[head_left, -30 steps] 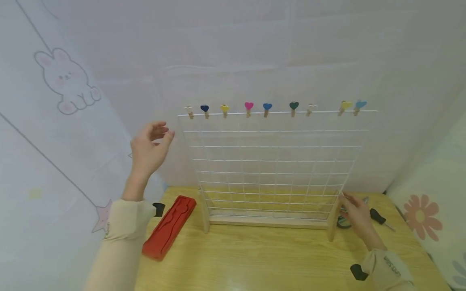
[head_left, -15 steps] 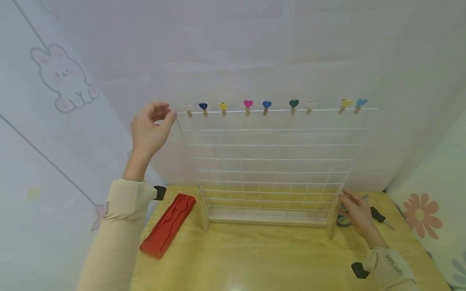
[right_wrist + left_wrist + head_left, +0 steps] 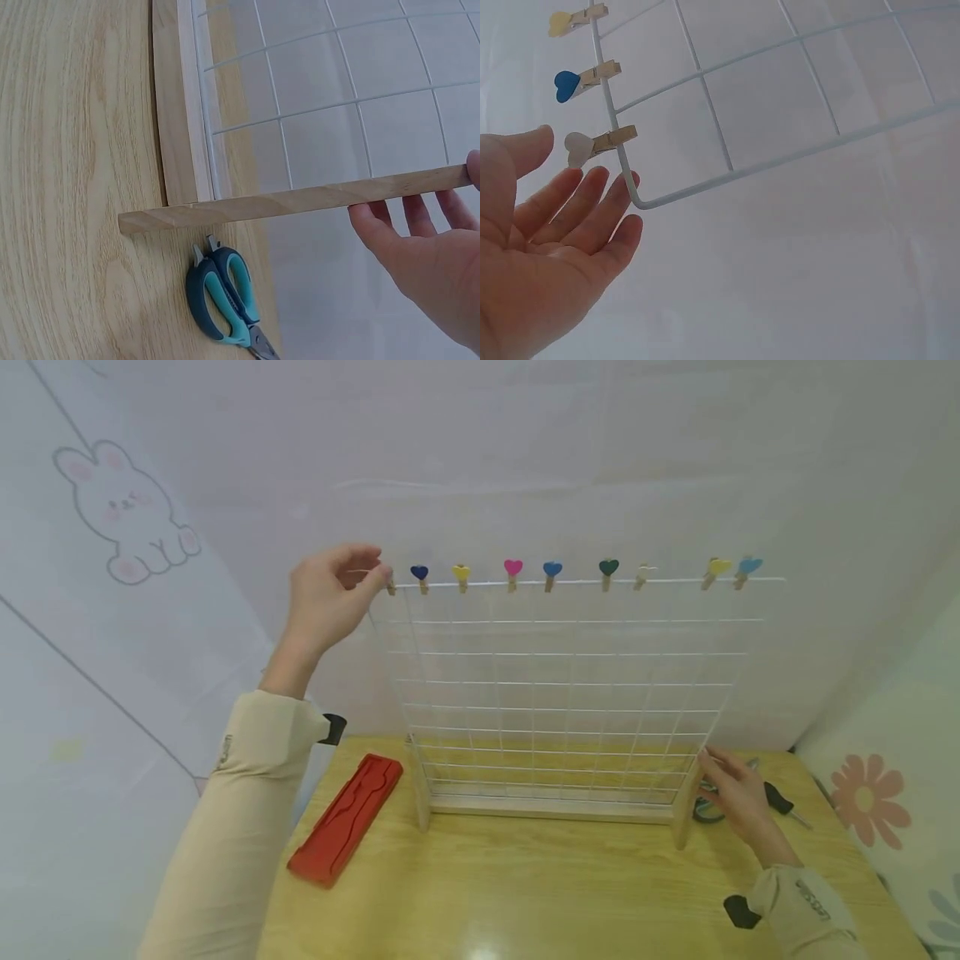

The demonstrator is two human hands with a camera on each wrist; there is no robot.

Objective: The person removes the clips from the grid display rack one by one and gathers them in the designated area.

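A white wire grid (image 3: 682,580) stands upright in a wooden stand (image 3: 551,810). Along its top bar sit several small wooden clothespins with coloured hearts. My left hand (image 3: 330,597) is at the grid's top left corner. In the left wrist view its thumb and fingers are spread either side of the white-heart clothespin (image 3: 579,150), with the fingertips beside the bar and a gap to the thumb. The blue-heart clothespin (image 3: 568,86) is just beyond. My right hand (image 3: 435,270) grips the stand's right leg (image 3: 247,206) near its upper end, thumb on one side and fingers on the other.
On the wooden table (image 3: 525,893), a red tray (image 3: 345,822) with shaped hollows lies left of the stand. Right of it are teal-handled scissors (image 3: 244,330) and a black-handled screwdriver (image 3: 777,800). A printed cloth wall (image 3: 487,452) rises behind.
My left hand has moved up and right from beside the grid to its top left corner, now overlapping the white-heart clothespin. The right hand has stayed on the leg.
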